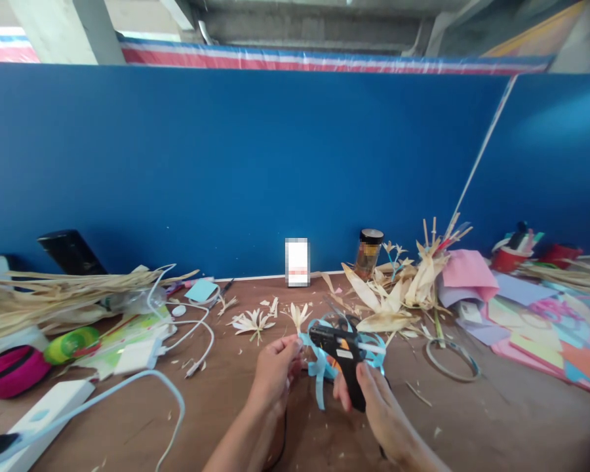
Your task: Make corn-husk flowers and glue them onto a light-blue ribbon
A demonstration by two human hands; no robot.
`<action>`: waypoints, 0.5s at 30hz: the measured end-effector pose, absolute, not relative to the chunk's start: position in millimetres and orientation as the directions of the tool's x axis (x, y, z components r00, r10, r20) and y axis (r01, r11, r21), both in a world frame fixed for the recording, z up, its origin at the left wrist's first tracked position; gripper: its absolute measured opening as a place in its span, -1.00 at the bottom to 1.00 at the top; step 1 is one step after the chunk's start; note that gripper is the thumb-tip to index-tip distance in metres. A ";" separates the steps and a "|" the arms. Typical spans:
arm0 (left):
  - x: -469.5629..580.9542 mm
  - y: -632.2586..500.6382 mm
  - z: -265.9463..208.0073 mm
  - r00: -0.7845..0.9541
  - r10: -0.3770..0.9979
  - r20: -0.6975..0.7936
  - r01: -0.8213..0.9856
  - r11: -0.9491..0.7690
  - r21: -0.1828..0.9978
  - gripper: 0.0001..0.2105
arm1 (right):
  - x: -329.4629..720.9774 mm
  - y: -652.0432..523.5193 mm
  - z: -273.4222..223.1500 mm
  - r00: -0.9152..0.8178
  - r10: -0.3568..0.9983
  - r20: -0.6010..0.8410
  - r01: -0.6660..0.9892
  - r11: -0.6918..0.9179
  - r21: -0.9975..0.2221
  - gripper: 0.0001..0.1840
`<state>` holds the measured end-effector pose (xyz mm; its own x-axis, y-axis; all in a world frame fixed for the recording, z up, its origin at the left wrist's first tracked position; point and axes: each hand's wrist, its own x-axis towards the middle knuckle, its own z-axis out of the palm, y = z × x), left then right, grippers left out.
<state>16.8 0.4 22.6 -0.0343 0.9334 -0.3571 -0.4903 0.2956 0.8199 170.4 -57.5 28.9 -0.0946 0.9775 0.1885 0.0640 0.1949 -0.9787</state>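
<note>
My left hand (279, 367) pinches the base of a small flower made of dried husk (299, 316), its pale petals pointing up. Wrapped round the handle of a black hot glue gun (348, 359) is my right hand (373, 393). The gun's nozzle points left, close to the flower's base, and a white glue stick (372, 348) sticks out of its back. Light blue ribbon (319, 373) lies behind and below the gun. Black-handled scissors (347, 321) lie partly hidden behind it. Another husk flower (253, 322) rests on the table to the left.
Dried husks (383, 301) and a jar (370, 252) stand at the back right, near a tape ring (452, 359). Coloured paper (535, 328) covers the far right. White cables (201, 328), a power strip (54, 419) and a pink pouch (12, 372) are at left. A blue partition (226, 170) rises behind.
</note>
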 end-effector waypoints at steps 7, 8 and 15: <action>18.3 -0.3 23.3 -0.025 0.949 -0.315 -0.484 0.264 0.834 -0.84 | 169.3 -53.9 17.1 -0.088 0.978 0.190 0.081 0.197 -0.977 -0.37; 18.1 -0.3 23.1 -0.024 0.951 -0.308 -0.481 0.259 0.838 -0.83 | 169.9 -53.8 15.5 -0.083 0.979 0.189 0.093 0.196 -0.976 -0.37; 17.8 -1.9 23.4 0.019 0.961 -0.274 -0.476 0.250 0.843 -0.80 | 172.2 -50.3 5.8 -0.066 0.983 0.174 0.143 0.182 -0.973 -0.36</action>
